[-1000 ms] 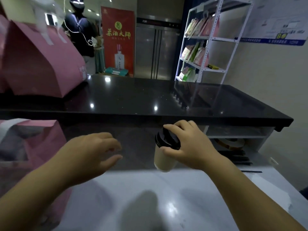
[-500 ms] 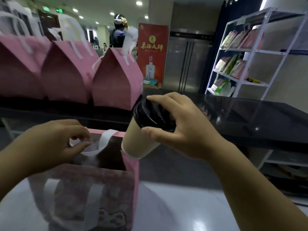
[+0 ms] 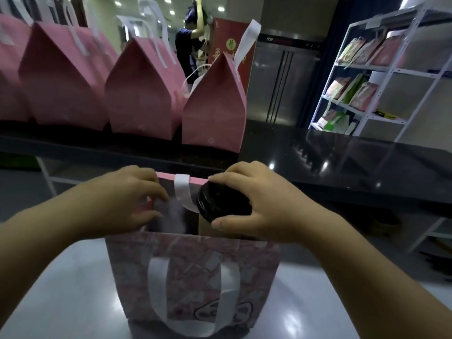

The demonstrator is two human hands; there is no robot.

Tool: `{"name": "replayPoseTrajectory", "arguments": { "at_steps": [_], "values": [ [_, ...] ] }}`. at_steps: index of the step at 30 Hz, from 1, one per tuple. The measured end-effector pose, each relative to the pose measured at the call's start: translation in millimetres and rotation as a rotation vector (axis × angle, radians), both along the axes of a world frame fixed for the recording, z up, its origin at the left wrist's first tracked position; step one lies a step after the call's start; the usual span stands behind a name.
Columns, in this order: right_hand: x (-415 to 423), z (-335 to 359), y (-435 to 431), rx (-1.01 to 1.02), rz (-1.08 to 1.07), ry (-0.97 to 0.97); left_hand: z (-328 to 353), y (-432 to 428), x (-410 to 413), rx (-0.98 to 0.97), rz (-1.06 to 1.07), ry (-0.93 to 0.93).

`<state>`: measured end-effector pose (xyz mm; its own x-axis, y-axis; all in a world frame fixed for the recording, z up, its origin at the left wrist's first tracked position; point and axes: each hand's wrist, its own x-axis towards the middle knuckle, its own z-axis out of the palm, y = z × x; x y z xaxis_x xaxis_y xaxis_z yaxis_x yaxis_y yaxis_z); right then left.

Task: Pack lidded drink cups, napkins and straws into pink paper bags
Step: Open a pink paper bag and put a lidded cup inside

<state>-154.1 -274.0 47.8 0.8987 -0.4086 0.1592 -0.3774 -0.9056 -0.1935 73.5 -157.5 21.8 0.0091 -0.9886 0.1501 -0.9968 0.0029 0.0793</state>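
Right hand [image 3: 265,204]: is gripping the cup [image 3: 205,226] from above by its black lid [image 3: 223,204], fingers curling over the lid's far edge and thumb pressing on its near edge.

Left hand [image 3: 122,204]: is holding the left side of the open bag [image 3: 190,272] at its mouth, fingers bent over the rim and thumb reaching in below them (how firmly paper is pinched between them is hard to tell).

Cup: is sitting tilted in the right half of the open bag's mouth, its lid still above the rim and only a strip of its tan side showing below the lid.

Open bag: is standing upright on the white table [image 3: 61,289], patterned pink front facing the camera, its near handle [image 3: 159,285] hanging down the front and its far handle [image 3: 182,189] folding into the mouth just beside the lid.

Closed bags [image 3: 144,89]: are standing in a row on the black counter [image 3: 342,165] behind the open bag, tops folded to a peak with white handles sticking up.

Shelf rack [image 3: 391,77]: is standing at the right beyond the counter, carrying coloured packets.

Person [image 3: 189,47]: is standing far back behind the row of bags, blurred.
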Motion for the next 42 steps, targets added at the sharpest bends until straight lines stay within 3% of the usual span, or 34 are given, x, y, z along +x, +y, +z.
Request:
{"name": "replayPoseTrajectory", "arguments": {
  "at_steps": [3,7,16,20,26,42],
  "values": [
    [4.7,-3.0,3.2,-0.031,0.061,0.125,-6.5,-0.6,5.1,0.054,-0.04,-0.011],
    [11.1,1.9,3.8,0.094,0.147,0.24,-12.8,2.1,7.5,0.103,-0.074,0.03],
    [21.3,4.1,-7.2,0.045,0.083,0.417,-19.9,12.2,8.4,0.106,-0.103,0.02],
    [25.2,-4.3,-5.4,-0.111,0.127,0.418,-20.7,13.0,5.2,0.129,-0.122,-0.033],
    [27.2,-23.4,-2.5,-0.102,0.234,0.462,-23.7,13.1,4.6,0.153,-0.103,-0.027],
    [35.9,-56.9,-8.3,-0.173,0.171,0.553,-26.0,6.7,2.9,0.146,-0.093,-0.062]
  ]
}}
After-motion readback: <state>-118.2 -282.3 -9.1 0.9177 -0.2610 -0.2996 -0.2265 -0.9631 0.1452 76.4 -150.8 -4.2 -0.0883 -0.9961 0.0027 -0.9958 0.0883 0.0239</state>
